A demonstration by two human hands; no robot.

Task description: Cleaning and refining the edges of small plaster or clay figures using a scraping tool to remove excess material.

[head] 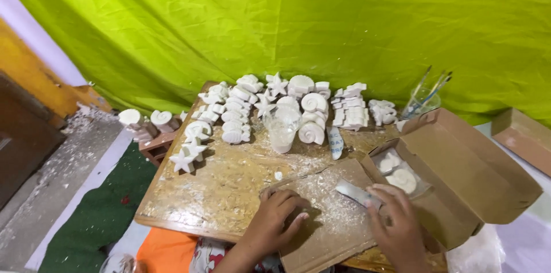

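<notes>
a flat metal blade [357, 193] is held in the right hand [396, 228], pinched between thumb and fingers at its near end. its long axis runs from lower right to upper left, and its free end points up-left over a dusty board [333, 221]. the board lies on the near edge of a wooden table [224, 187], white powder spread on it.

the left hand [275, 218] is pressed on the board with the fingers curled down; a small white piece seems covered by it, but whether something is really gripped cannot be told.

just to the right of the blade a brown cardboard box [459, 169] is placed, its lid open, and white shell casts [397, 174] are seen through a clear sheet inside. a second brown box [522, 135] is at the far right edge. at the back of the table many white casts [287, 103] of stars and shells are stacked, with a clear cup [282, 129] among them and a jar of brushes [423, 98] by a green cloth [287, 14].
</notes>
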